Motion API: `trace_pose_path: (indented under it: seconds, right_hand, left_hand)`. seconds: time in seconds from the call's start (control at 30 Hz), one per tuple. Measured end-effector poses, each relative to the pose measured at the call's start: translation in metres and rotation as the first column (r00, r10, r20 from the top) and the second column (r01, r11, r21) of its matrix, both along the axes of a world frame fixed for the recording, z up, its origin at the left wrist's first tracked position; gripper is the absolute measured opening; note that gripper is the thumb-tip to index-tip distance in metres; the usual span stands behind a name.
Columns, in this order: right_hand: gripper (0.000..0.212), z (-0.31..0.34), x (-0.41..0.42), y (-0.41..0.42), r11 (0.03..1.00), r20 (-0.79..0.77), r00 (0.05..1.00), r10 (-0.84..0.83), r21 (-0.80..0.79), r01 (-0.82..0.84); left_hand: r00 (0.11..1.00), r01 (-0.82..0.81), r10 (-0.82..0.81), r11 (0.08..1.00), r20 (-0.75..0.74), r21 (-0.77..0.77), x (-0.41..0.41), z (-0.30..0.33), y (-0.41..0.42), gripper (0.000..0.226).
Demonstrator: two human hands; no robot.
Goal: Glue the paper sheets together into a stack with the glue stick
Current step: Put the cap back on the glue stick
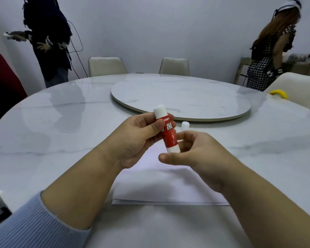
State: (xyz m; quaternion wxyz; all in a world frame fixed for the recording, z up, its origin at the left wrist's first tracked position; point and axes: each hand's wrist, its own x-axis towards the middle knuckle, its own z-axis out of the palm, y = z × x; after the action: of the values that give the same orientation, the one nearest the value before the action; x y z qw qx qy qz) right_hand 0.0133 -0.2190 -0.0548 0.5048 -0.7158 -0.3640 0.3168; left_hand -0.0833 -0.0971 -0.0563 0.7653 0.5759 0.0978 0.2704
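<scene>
A red-labelled glue stick [168, 133] is held upright above the paper, its white glue end bare at the top. My left hand [134, 140] grips its upper body between thumb and fingers. My right hand [191, 154] curls around the white base of the stick, thumb in front and fingers behind. The stick's white cap [185, 125] stands on the table just behind my right hand. A stack of white paper sheets [168, 187] lies flat on the table under my hands, partly hidden by both forearms.
The round marble table [61, 133] carries a raised turntable [183, 97] in its middle. Chairs stand along the far side. One person stands at the far left, another at the far right. A yellow object [279, 93] lies at the table's right edge.
</scene>
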Motion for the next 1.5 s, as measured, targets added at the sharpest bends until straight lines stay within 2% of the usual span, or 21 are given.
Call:
trace_pose_path:
  seconds: [0.07, 0.13, 0.2, 0.27, 0.33, 0.37, 0.47, 0.5, 0.53, 0.57, 0.63, 0.7, 0.87, 1.03, 1.1, 1.23, 1.3, 1.33, 1.4, 1.43, 1.5]
  right_hand:
    - [0.037, 0.006, 0.004, -0.006, 0.988, -0.220, 0.964, 0.149, 0.001, -0.152]
    - [0.032, 0.007, 0.010, -0.008, 0.991, -0.256, 0.957, 0.134, 0.025, -0.132]
    - [0.042, 0.002, 0.008, -0.004, 1.000, -0.098, 0.995, 0.002, 0.015, 0.000]
    - [0.043, -0.004, -0.004, 0.002, 0.991, 0.146, 0.980, -0.134, 0.014, 0.133]
    - [0.045, -0.004, -0.010, 0.003, 0.990, 0.285, 0.949, -0.131, -0.015, 0.141]
    - [0.047, -0.002, -0.009, 0.001, 0.996, 0.250, 0.967, -0.053, -0.056, 0.070]
    - [0.040, 0.006, 0.003, -0.010, 0.974, -0.129, 0.973, 0.192, -0.097, -0.206]
    - [0.034, 0.007, 0.006, -0.012, 0.973, -0.220, 0.955, 0.198, -0.073, -0.218]
    - [0.028, 0.006, 0.007, -0.012, 0.979, -0.242, 0.954, 0.178, -0.058, -0.197]
    - [0.022, 0.004, 0.007, -0.011, 0.987, -0.200, 0.970, 0.137, -0.055, -0.150]
    - [0.013, -0.002, 0.005, -0.006, 0.998, 0.001, 1.000, 0.003, -0.059, -0.003]
    - [0.015, -0.004, 0.004, -0.003, 0.997, 0.088, 0.994, -0.066, -0.031, 0.069]
    - [0.026, -0.002, 0.003, -0.003, 0.999, -0.001, 1.000, 0.024, -0.037, -0.024]
    - [0.022, -0.004, -0.006, 0.002, 0.988, 0.075, 0.985, -0.157, 0.013, 0.156]
    - [0.018, -0.005, -0.013, 0.003, 0.983, 0.137, 0.974, -0.182, 0.050, 0.177]
    - [0.026, 0.008, 0.005, -0.002, 0.998, 0.137, 0.990, 0.036, 0.040, -0.042]
    - [0.028, 0.010, 0.038, 0.002, 1.000, 0.155, 0.988, -0.020, 0.023, 0.016]
    - [0.026, 0.008, 0.058, 0.008, 0.994, 0.216, 0.971, -0.107, 0.013, 0.106]
    - [0.033, -0.003, 0.092, 0.024, 0.964, 0.443, 0.873, -0.205, -0.062, 0.258]
    - [0.041, -0.011, 0.105, 0.033, 0.956, 0.543, 0.820, -0.180, -0.100, 0.277]
    - [0.052, -0.028, 0.122, 0.050, 0.971, 0.690, 0.722, -0.056, -0.132, 0.201]
  left_hand:
    - [1.000, 0.014, -0.014, 1.000, -0.005, 0.002, -0.001, 0.000, 0.000, 0.026]
    - [1.000, 0.028, -0.028, 1.000, -0.004, -0.012, -0.001, 0.000, -0.001, 0.027]
    - [0.999, 0.033, -0.033, 0.999, -0.009, -0.004, 0.000, 0.000, -0.002, 0.026]
    - [0.999, 0.046, -0.046, 0.999, -0.003, -0.016, 0.001, 0.000, -0.004, 0.026]
    - [0.998, 0.061, -0.061, 0.998, 0.005, -0.021, 0.001, -0.001, -0.006, 0.026]
    - [0.998, 0.065, -0.065, 0.998, 0.003, -0.013, 0.001, 0.000, -0.005, 0.026]
    - [0.997, 0.073, -0.073, 0.997, 0.000, -0.016, -0.003, -0.001, 0.000, 0.027]
    - [0.997, 0.081, -0.081, 0.997, -0.001, -0.017, -0.004, -0.001, 0.000, 0.027]
    - [0.996, 0.087, -0.087, 0.996, -0.005, -0.003, -0.004, -0.001, 0.000, 0.027]
    - [0.996, 0.085, -0.085, 0.996, -0.010, 0.021, -0.004, -0.001, 0.000, 0.026]
    - [0.998, 0.067, -0.067, 0.996, -0.011, 0.053, -0.003, -0.001, 0.000, 0.025]
    - [0.999, 0.045, -0.045, 0.999, 0.000, 0.030, -0.004, -0.001, 0.003, 0.026]
    - [0.999, 0.053, -0.053, 0.998, -0.006, 0.042, -0.002, -0.004, 0.002, 0.025]
    - [1.000, 0.006, -0.006, 0.999, 0.016, 0.050, 0.004, -0.002, -0.005, 0.020]
    - [1.000, -0.009, 0.008, 0.999, 0.022, 0.040, 0.004, -0.002, -0.005, 0.021]
    - [0.996, -0.023, 0.033, 0.993, 0.083, -0.118, 0.003, -0.001, 0.002, 0.023]
    - [0.996, -0.009, 0.026, 0.982, 0.085, -0.189, 0.003, -0.002, 0.004, 0.026]
    - [0.998, 0.001, 0.013, 0.979, 0.068, -0.206, 0.003, -0.002, 0.004, 0.028]
    - [1.000, 0.024, -0.020, 0.977, 0.019, -0.212, 0.004, -0.003, 0.005, 0.031]
    - [0.999, 0.034, -0.034, 0.974, 0.004, -0.222, 0.005, -0.003, 0.006, 0.031]
    - [0.999, 0.045, -0.047, 0.964, -0.003, -0.262, 0.006, -0.004, 0.006, 0.031]
